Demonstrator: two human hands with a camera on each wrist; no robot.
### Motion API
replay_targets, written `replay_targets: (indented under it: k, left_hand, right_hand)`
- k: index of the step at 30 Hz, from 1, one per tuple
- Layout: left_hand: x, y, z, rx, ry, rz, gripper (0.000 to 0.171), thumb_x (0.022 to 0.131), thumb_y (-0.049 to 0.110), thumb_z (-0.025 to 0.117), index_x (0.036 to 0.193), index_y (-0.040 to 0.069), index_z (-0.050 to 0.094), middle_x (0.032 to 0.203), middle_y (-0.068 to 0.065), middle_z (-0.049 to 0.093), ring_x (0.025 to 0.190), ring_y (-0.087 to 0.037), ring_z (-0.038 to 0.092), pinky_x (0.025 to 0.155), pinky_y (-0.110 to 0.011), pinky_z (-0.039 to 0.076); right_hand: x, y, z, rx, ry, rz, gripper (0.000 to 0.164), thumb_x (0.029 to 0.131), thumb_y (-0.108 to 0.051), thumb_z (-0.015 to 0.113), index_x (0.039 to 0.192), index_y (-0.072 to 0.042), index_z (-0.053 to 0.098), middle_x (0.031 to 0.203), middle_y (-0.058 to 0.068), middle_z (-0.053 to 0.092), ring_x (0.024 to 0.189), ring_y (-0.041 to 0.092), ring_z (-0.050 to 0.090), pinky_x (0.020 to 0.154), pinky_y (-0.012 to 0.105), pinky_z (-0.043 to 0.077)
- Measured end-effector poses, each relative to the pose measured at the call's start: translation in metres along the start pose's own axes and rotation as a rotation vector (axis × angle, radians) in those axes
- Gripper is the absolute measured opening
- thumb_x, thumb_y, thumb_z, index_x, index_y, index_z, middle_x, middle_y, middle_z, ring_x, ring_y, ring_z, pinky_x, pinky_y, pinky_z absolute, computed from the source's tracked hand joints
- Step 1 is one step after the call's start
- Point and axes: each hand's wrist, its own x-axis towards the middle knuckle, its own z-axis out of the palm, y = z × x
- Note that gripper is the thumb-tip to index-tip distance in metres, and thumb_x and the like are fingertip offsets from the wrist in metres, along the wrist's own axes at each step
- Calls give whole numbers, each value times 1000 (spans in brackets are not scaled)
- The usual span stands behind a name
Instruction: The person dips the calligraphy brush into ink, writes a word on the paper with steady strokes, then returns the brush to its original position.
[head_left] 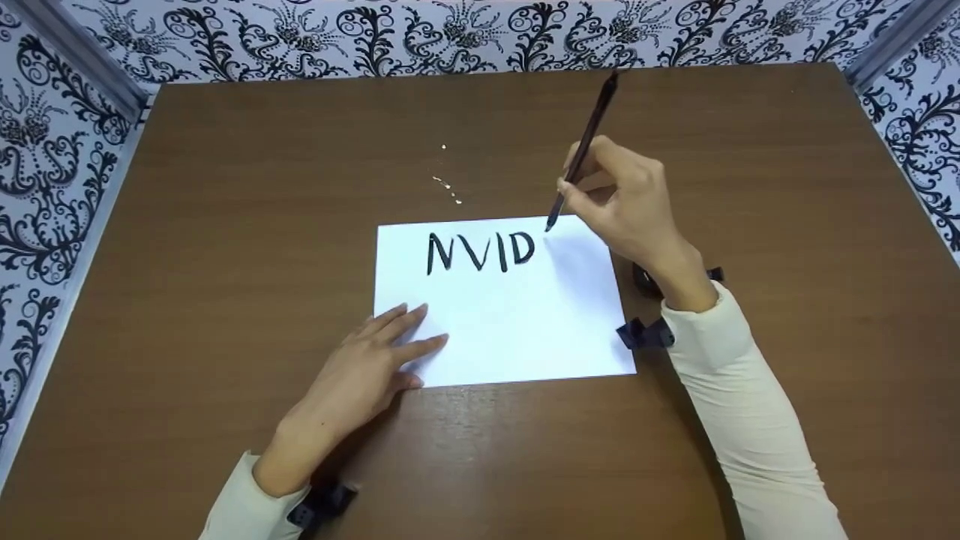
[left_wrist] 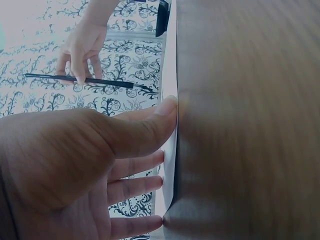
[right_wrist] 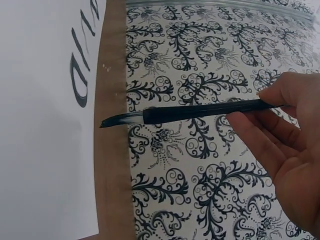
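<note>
A white sheet of paper [head_left: 517,322] lies on the brown table, with the black letters "NVID" [head_left: 480,253] along its upper part. My right hand [head_left: 626,195] pinches a dark brush [head_left: 589,135] between thumb and fingers, its handle slanting up and away. In the right wrist view the bristles [right_wrist: 120,120] are dark with ink and bent at the end. The brush tip is close over the paper just right of the "D". My left hand [head_left: 367,367] rests with spread fingers on the paper's lower left corner; the thumb [left_wrist: 150,130] is at its near edge.
Several small pale specks [head_left: 448,186] dot the brown table [head_left: 262,225] beyond the paper. Black-and-white patterned wallpaper [head_left: 457,34] rises behind and beside the table. A dark strap piece [head_left: 645,334] at the right wrist overlaps the paper's right edge.
</note>
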Motion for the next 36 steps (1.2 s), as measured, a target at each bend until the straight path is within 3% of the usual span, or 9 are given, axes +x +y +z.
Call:
replay_targets:
  k: [7, 12, 18, 26, 36]
  left_hand:
    - [0, 0, 0, 5, 1, 0, 47, 78, 27, 68, 123, 26, 55, 138, -8, 37, 125, -30, 32, 91, -55, 34]
    - [0, 0, 0, 2, 8, 6, 47, 77, 27, 68, 123, 26, 55, 138, -8, 38, 125, -31, 32, 90, -55, 34]
    - [0, -1, 0, -2, 13, 13, 47, 78, 27, 67, 123, 25, 56, 137, -9, 38, 125, -31, 32, 91, -54, 33]
    - [1, -1, 0, -1, 24, 28, 47, 76, 26, 69, 122, 23, 57, 136, -10, 40, 123, -32, 34, 93, -52, 34]
    - [1, -2, 1, 1, 34, 41, 46, 76, 27, 68, 121, 23, 57, 135, -11, 40, 123, -33, 35, 93, -52, 33]
  right_hand:
    - [5, -23, -1, -12, 5, 32, 15, 74, 7, 63, 87, 4, 56, 75, 10, 61, 67, 19, 61, 57, 27, 52]
    - [5, -26, 0, -15, 19, 43, 15, 74, 8, 63, 87, 4, 56, 76, 12, 61, 67, 22, 61, 58, 26, 52]
    - [3, -20, 4, 0, 1, 44, 15, 75, 8, 62, 88, 3, 56, 76, 11, 61, 68, 22, 61, 58, 27, 52]
    - [-6, 11, 13, -22, -35, 54, 16, 76, -2, 65, 90, -5, 58, 78, 3, 61, 70, 14, 60, 58, 28, 52]
    - [-7, 15, 13, -29, -64, 25, 15, 76, -4, 65, 90, -6, 58, 77, 1, 61, 70, 10, 59, 58, 24, 51]
